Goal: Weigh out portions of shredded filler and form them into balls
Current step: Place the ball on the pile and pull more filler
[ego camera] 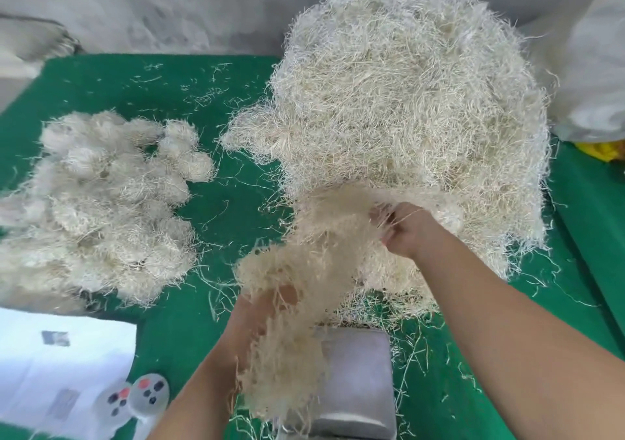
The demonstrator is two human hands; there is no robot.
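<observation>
Green desk (220, 202): both hands, left (267, 307) and right (406, 229), seemingly grip a filler tuft (304, 270); next, onto the scale (358, 372).

White bag (588, 77), two remotes (140, 395)

I can read no text, number or brand anywhere. The white sheet (50, 365) at lower left carries two small grey printed patches, both too blurred for me to make out a single character. The two pale remotes (138, 397) beside it have red and dark buttons, but I see no legible marks on them. The metal scale plate (358, 375) shows no display or figures from my view.
</observation>
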